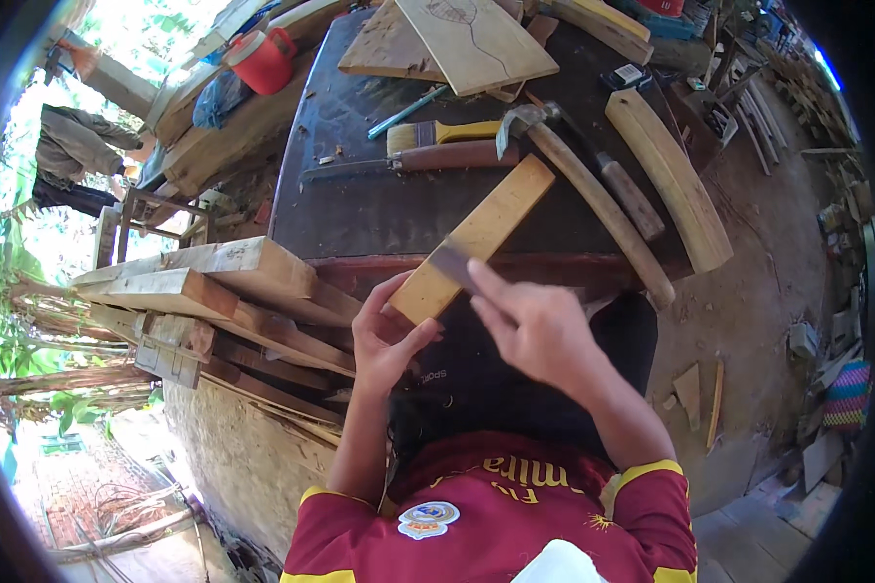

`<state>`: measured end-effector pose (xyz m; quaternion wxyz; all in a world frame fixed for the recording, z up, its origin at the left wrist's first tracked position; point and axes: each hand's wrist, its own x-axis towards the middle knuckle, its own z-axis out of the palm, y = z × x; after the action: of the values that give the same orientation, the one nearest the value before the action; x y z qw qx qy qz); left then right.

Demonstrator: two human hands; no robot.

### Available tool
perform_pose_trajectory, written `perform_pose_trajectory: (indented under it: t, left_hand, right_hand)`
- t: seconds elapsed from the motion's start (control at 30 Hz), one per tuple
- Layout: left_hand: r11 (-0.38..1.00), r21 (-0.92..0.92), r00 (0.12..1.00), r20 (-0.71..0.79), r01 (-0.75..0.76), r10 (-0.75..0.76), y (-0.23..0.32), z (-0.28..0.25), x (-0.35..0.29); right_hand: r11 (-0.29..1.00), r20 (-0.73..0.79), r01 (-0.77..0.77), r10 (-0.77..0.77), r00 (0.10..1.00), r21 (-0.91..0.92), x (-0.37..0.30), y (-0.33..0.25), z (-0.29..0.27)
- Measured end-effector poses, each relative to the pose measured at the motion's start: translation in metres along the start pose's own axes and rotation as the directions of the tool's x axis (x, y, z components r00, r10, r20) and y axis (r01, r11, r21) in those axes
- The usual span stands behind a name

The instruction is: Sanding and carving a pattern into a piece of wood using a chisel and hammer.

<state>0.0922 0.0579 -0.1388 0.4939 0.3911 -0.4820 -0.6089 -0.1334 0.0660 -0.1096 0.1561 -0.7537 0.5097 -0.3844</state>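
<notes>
Clerk: Risks on record?

Cataloguer: Slip, principal. Dark flat tool (452, 267), blurred, lies across the face of the wooden block (499, 219), centre of the frame. Should the tool skid down the block, it could reach the left hand (391, 335) at the lower end. Likely cause: a loose grip or an uneven push. Second risk, twisting: only the lower end is seen held, and support under the upper end cannot be told.

Clerk: Hands, condition?

Cataloguer: Left hand, one, centre of the frame: partly open, width set by the block, fingers on its left side, thumb by its lower right corner. Right hand (540, 325), one, just right of centre: fingers closed about the dark flat tool, index finger stretched along it. Firmness of either grip: cannot be told.

Clerk: Adjacent stock?

Cataloguer: Counter (335, 222), dark-topped, upper centre, beneath the block's upper end. On it: paintbrush (413, 138), yellow-handled, left of the block; hammer-like tool (598, 199), curved wooden handle, right of the block; curved wooden piece (673, 185), upper right.
</notes>
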Motion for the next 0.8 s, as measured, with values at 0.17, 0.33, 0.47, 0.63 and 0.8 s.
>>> perform_pose_trajectory:
  t: [0.17, 0.33, 0.47, 0.63, 0.8]
  left_hand:
    - [0.998, 0.011, 0.998, 0.007, 0.068, -0.068, 0.003, 0.004, 0.004]
    - [0.999, -0.023, 0.998, 0.041, 0.050, -0.049, -0.006, 0.001, 0.007]
    - [0.997, -0.010, 0.997, 0.018, 0.077, -0.076, 0.002, 0.005, 0.005]
    - [0.995, -0.006, 0.995, -0.025, 0.096, -0.097, 0.002, 0.005, 0.002]
    - [0.985, -0.010, 0.984, -0.062, 0.170, -0.170, 0.010, 0.009, 0.004]
  right_hand:
    - [0.977, -0.165, -0.105, 0.074, 0.983, -0.187, 0.014, 0.022, -0.015]
    - [1.000, 0.033, 0.027, -0.027, 0.999, 0.012, 0.000, 0.008, -0.002]
    - [0.996, 0.054, 0.006, -0.001, 0.999, -0.092, 0.004, 0.009, -0.012]
    - [0.987, -0.188, -0.142, 0.125, 0.974, -0.077, 0.022, 0.027, -0.013]
    - [0.996, 0.006, -0.073, 0.073, 0.997, -0.051, 0.003, 0.001, -0.020]
